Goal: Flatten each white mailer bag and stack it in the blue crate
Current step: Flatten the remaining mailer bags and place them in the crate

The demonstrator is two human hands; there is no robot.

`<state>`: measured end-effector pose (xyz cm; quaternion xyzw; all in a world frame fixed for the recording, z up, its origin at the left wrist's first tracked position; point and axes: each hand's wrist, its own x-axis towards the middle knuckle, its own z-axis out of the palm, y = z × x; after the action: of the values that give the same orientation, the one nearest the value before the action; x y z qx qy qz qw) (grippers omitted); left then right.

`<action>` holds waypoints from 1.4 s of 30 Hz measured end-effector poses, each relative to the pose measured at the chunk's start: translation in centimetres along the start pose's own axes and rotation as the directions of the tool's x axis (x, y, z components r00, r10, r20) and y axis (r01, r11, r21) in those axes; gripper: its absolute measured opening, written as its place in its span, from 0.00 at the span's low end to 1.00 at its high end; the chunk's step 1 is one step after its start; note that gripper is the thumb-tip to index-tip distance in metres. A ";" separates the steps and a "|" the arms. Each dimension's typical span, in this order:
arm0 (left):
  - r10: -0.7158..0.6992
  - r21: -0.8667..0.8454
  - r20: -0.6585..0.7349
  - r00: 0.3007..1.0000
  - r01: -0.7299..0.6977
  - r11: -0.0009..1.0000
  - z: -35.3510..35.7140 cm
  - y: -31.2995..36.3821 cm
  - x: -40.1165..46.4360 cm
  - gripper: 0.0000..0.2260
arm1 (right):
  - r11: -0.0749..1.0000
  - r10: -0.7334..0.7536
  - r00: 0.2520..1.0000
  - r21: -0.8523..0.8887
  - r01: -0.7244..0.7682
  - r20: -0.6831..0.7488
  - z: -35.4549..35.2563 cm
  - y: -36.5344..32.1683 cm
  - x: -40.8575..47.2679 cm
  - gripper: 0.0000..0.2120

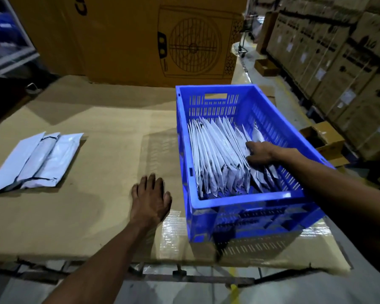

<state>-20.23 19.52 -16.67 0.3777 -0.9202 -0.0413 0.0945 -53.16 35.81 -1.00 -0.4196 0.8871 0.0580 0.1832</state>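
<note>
The right hand (pixel 260 152) is down inside the blue crate (pixel 246 201), its fingers (pixel 250 148) stretched fairly straight and laid against the row of white mailer bags (pixel 219 159) that stand on edge there, leaning away from the palm; it presses rather than grips, and I see nothing pinched between thumb and fingers. Behind that hand, toward the crate's right wall, a few more bags (pixel 264 174) lean loosely. The left hand (pixel 150 197) lies flat and spread on the cardboard-covered table (pixel 86 216), just beside the crate's near left corner, holding nothing. Well off beyond its fingertips, at the far left of the table, a small pile of unfiled mailer bags (pixel 35 161) waits, looking puffy and overlapped. Further out stand a big carton with a fan drawing (pixel 162 40) and stacked boxes (pixel 338 62) along the right. By my reckoning the step is tamping the row tight: it would go best pushing with the whole flat of the fingers low on the bags, so they close up evenly and leave a gap at the right for the next one, without buckling any edges.
</note>
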 end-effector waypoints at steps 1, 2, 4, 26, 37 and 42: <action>-0.002 -0.002 0.005 1.000 0.002 1.000 0.0 0.0 0.0 0.26 | 1.000 -0.008 1.000 -0.003 0.008 -0.026 0.3 0.1 0.3 0.11; -0.003 -0.002 0.009 1.000 0.003 1.000 -0.1 0.0 0.0 0.26 | 1.000 -0.011 0.998 0.001 0.011 -0.054 0.5 0.1 0.5 0.10; -0.001 -0.007 0.013 1.000 0.001 1.000 0.0 0.0 0.1 0.26 | 1.000 -0.020 0.995 0.005 0.021 -0.101 0.6 0.1 0.5 0.09; 0.007 -0.026 -0.028 1.000 -0.007 1.000 0.2 -0.1 -0.2 0.25 | 0.999 0.055 0.989 0.009 -0.054 -0.137 0.4 -0.1 0.6 0.17; 0.004 -0.020 -0.019 1.000 -0.004 1.000 0.2 -0.1 0.0 0.25 | 0.987 0.102 0.994 0.131 -0.097 -0.039 0.2 0.0 1.9 0.27; -0.003 -0.036 -0.041 0.999 0.001 0.999 0.4 -0.2 0.0 0.26 | 0.969 0.173 0.983 0.190 -0.158 -0.062 -0.4 -0.3 2.4 0.20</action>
<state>-20.14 19.37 -17.13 0.3777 -0.9167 -0.0503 0.1202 -54.43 33.79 -1.47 -0.3273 0.9270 -0.0258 0.1811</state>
